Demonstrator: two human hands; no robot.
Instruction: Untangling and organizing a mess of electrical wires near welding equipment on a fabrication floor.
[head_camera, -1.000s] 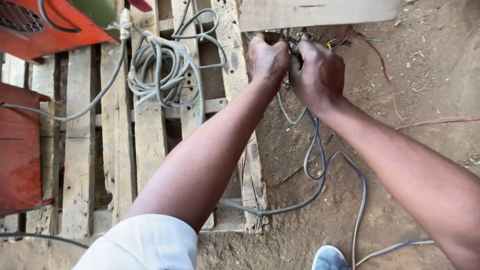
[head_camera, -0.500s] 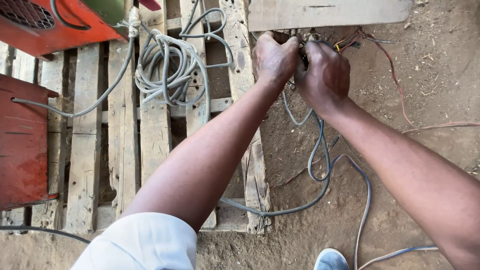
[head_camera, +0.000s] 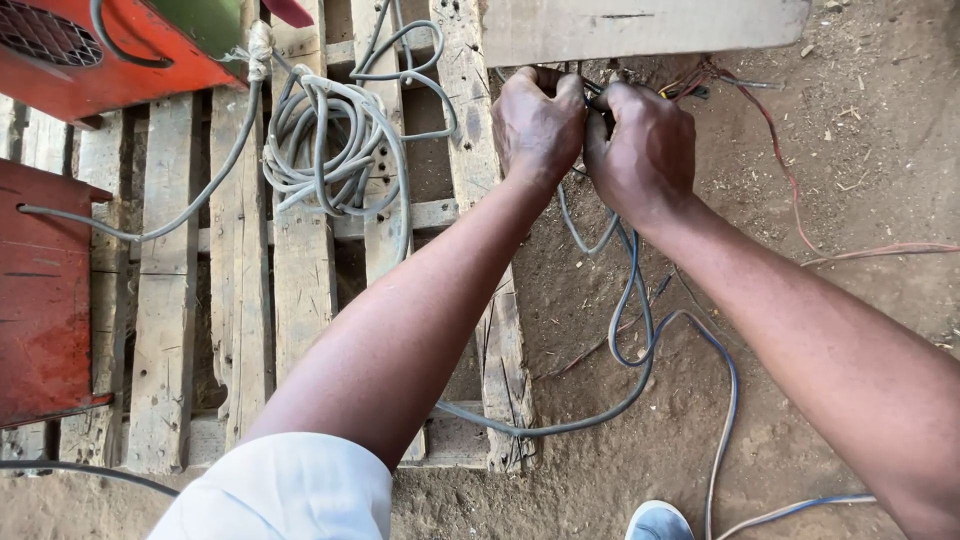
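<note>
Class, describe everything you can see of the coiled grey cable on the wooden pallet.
The coiled grey cable is a loose bundle of round loops, plastic-sheathed by the look, dusty and slack. It lies across the slats of the wooden pallet, just left of the left hand, which does not touch it. One strand runs up to a taped joint by the red machine; another trails left.

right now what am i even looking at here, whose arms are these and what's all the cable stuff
This is one view from a camera worn on a person's head, looking down at their own two bare arms. The left hand and right hand are closed together around thin wires just below a wooden board. A grey cable hangs from the hands and loops over the dirt ground. To the left lies a wooden pallet with a coil of grey cable on it, next to red metal boxes. A shoe tip shows at the bottom.
</note>
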